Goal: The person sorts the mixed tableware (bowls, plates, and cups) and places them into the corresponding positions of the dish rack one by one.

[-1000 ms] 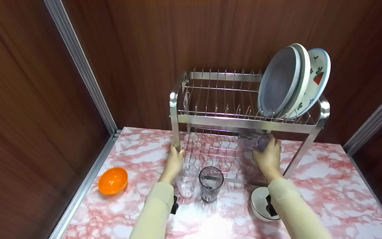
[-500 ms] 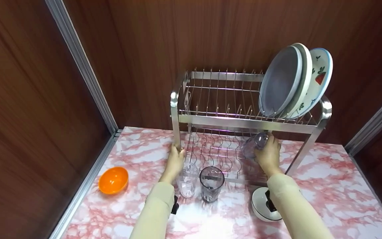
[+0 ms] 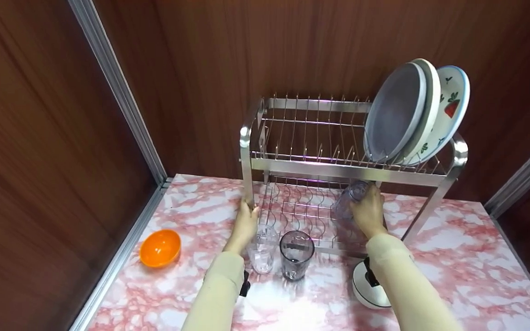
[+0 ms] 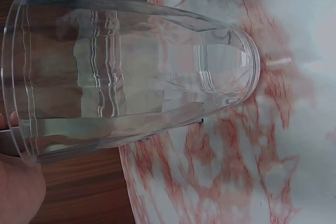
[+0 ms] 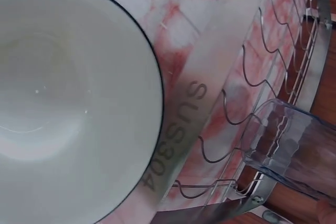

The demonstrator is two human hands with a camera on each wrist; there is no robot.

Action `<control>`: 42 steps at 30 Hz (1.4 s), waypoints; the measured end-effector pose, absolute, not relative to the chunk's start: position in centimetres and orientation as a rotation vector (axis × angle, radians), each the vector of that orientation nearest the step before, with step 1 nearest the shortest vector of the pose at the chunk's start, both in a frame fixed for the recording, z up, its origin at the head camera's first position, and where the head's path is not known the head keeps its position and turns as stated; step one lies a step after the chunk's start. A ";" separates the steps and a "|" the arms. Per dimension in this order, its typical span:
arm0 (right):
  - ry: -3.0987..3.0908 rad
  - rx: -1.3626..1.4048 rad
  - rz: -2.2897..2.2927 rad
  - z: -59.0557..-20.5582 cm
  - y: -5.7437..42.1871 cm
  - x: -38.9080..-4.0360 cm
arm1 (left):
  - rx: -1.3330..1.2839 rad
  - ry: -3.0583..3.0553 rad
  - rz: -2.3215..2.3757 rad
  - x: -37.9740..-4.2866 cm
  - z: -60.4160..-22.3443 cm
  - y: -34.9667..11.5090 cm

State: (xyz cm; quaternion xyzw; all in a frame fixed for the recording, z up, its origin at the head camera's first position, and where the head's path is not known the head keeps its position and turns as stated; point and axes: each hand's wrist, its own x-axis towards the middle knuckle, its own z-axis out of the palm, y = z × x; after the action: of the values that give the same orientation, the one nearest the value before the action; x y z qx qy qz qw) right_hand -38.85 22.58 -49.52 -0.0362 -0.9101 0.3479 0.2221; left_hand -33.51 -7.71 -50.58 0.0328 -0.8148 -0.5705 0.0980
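purplish glass (image 3: 344, 207) aslant, upper end rightward

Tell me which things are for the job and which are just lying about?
For the job: left hand, gripping the metal rack; right hand, holding the purplish glass.

Seemingly just lying about: clear glass, gray glass, orange bowl, white bowl, three dishes up top.

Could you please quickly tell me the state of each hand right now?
Left hand: closed, gripping the dish rack's left front post.
Right hand: closed, holding a purplish glass.
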 end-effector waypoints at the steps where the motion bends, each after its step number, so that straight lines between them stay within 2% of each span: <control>1: -2.531 -0.101 0.957 -49.4 22.5 -39.0 | 0.098 -2.422 -1.678 -33.5 -50.6 -7.7; 24: -2.623 -0.121 1.014 -48.3 22.5 -40.5 | 0.080 -2.407 -1.635 -33.6 -50.4 -7.6; 35: -2.573 0.013 1.005 -49.0 22.2 -40.9 | 0.063 -2.403 -1.634 -33.7 -50.6 -7.5; 42: -2.572 -0.076 1.062 -49.4 22.0 -40.9 | 0.061 -2.391 -1.635 -33.7 -50.9 -7.7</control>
State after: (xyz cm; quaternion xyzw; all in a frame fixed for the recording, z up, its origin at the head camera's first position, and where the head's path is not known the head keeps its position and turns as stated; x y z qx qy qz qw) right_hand -40.91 22.00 -49.36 -0.0269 -0.9092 0.3755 0.1778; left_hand -33.72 -7.68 -50.90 0.0209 -0.8191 -0.5601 0.1219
